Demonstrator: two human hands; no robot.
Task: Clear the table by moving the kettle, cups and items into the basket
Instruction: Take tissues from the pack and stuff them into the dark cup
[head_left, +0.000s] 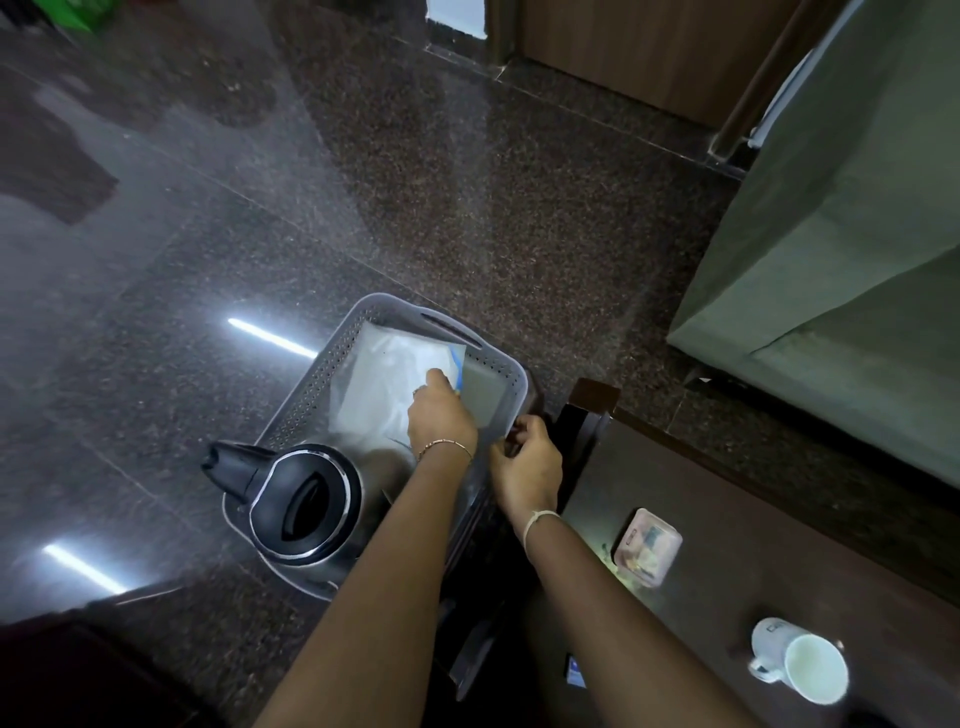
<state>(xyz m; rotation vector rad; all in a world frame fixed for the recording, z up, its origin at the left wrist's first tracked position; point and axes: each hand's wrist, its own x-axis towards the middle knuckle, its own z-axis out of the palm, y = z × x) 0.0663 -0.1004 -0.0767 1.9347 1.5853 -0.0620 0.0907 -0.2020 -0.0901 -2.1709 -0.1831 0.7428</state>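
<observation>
**Bag is being set down in the basket; cup and box are yet to be cleared.**

The plastic bag (384, 384) is laid across the far half of the basket (311, 384), and the kettle (301, 504) is already stood in its near-left corner. The left grip (441, 415) is reached in over the basket, wrist bent down, with its fingers curled onto the bag's right edge and seemingly pinching it. The right grip (527, 462) is closed round the basket's right rim, just beside the left edge of the table (779, 519), and by the look of it the basket is being steadied. The small clear box (647, 545) near that left edge and the cup (800, 667) toward the near edge are left on the table. Next, the bag is probably to be let go and one grip brought back for the box, the closer of the two.
</observation>
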